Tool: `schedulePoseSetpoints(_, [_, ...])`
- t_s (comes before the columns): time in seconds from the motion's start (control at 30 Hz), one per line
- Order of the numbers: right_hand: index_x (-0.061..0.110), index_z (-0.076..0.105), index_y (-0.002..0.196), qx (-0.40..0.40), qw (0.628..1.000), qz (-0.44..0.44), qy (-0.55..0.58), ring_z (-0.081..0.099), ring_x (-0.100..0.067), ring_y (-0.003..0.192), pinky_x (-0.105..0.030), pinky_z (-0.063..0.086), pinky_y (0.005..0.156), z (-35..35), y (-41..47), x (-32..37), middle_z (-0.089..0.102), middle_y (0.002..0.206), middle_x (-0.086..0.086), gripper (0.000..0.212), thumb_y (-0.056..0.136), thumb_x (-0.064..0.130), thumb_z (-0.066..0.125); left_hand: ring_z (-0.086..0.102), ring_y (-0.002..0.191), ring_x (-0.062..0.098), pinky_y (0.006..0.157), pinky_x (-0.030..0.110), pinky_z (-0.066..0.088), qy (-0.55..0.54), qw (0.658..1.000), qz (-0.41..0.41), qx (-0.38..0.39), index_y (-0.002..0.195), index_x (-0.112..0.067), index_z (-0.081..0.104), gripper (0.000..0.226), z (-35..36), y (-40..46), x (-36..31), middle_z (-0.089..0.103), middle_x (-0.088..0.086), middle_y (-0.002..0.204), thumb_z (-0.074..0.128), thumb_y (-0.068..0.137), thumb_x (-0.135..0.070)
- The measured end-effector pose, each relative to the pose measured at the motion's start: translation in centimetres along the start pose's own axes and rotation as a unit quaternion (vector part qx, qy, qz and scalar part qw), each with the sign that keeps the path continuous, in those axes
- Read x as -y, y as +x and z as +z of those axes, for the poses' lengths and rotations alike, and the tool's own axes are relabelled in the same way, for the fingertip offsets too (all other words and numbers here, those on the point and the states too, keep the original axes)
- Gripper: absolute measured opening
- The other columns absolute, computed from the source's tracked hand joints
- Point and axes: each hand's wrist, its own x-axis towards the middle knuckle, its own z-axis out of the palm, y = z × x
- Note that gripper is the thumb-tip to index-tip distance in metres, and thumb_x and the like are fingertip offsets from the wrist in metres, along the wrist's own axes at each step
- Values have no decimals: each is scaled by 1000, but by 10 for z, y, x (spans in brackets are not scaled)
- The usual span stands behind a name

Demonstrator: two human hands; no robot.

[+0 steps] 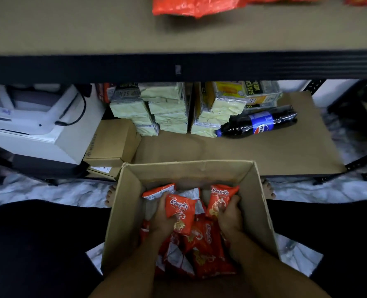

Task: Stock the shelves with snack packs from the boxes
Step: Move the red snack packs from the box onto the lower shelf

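Below, left to right:
Far left, lower shelf: white appliance with a dark cable, beside a small closed brown carton.
Left hand: fingers curled round one red snack pack, inside the open cardboard box.
Box contents: more red snack packs heaped loose under both hands (some turned silver side up).
Right hand: clasped on a second red pack, held upright near the box's far right corner.
Lower shelf, centre: stacks of pale yellow cracker packs, just beside them a Pepsi bottle lying on its side.
Upper shelf: brown board, red packs at its far edge (cut off by the frame).
Floor: marbled tiles, bare toes either side of the box.
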Motion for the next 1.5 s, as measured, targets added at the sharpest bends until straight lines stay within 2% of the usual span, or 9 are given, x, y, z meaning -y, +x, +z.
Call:
schedulePoseSetpoints(0.1, [20,30,134,12,996,-62,61,64,-36,103,-40,51,86,-12,-16,18,64,120,-18,58,86,22,62,55,118,25,92,28,46,-30,999,25,-3,142,-25,39,67,-1,-6,-19,52,6,132,63,86,2])
schedulePoseSetpoints(0.2, [44,23,142,42,982,-135,124,59,-26,115,-43,48,98,-23,-36,22,57,133,-5,79,74,30,61,59,113,26,96,32,48,-60,996,54,-41,128,-32,52,59,-5,-23,-30,60,9,128,58,84,7])
schedulePoseSetpoints(0.33, [59,40,133,61,954,-231,178,61,-14,113,-45,51,98,-58,-67,42,60,130,7,67,83,18,59,65,97,20,80,32,55,-153,979,114,-71,119,-36,58,57,-18,-47,-68,64,9,123,57,85,9])
schedulePoseSetpoints(0.53, [56,51,126,33,901,-346,258,65,-7,102,-40,57,88,-123,-119,99,61,114,22,62,91,7,63,64,93,-6,67,14,52,-220,937,255,-96,126,-31,58,46,-63,-110,-137,60,-10,121,60,91,-1])
schedulePoseSetpoints(0.73, [45,50,130,26,819,-502,276,60,2,109,-31,55,90,-173,-188,187,52,120,36,56,92,6,62,63,104,4,80,23,53,-233,863,406,-187,121,-34,59,46,-142,-169,-195,61,-4,125,62,88,-2])
schedulePoseSetpoints(0.97, [29,46,141,1,750,-615,244,61,-18,104,-35,53,88,-195,-250,288,54,121,22,53,94,8,59,62,75,1,62,20,52,-261,810,455,-261,127,-28,55,46,-224,-206,-249,64,-3,106,56,91,1])
schedulePoseSetpoints(1.2, [33,40,143,25,791,-576,206,61,0,91,-30,57,86,-185,-238,382,56,108,21,58,93,11,59,64,94,13,80,30,55,-216,824,423,-309,128,-33,53,53,-285,-174,-288,64,2,118,61,85,-4])
schedulePoseSetpoints(1.3, [35,37,144,6,818,-548,175,65,-11,79,-35,57,83,-177,-224,401,63,115,2,57,94,15,57,61,98,13,78,24,53,-185,844,406,-297,133,-27,49,61,-298,-153,-303,61,1,118,68,81,0])
schedulePoseSetpoints(1.5, [33,25,148,-91,857,-477,175,65,-28,78,-40,55,76,-184,-188,424,67,89,-9,58,97,19,48,56,87,1,67,18,50,-175,868,390,-254,133,-28,46,61,-318,-115,-337,54,-11,101,68,84,2])
